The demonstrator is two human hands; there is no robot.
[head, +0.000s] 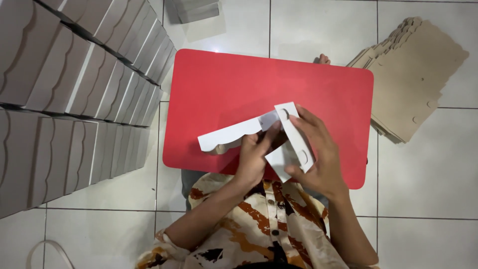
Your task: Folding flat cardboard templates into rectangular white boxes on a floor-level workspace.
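I'm looking down on both hands closed on a white cardboard box blank [289,134], half folded, held just over the red surface [224,84] near its six o'clock edge. My left hand [254,159] pinches the middle fold; my right hand [318,154] wraps the upright flap at three o'clock. A scalloped flap sticks out toward nine o'clock. Folded grey boxes [74,94] are stacked on the floor at nine to eleven o'clock, and flat brown blanks [413,79] lie at two o'clock.
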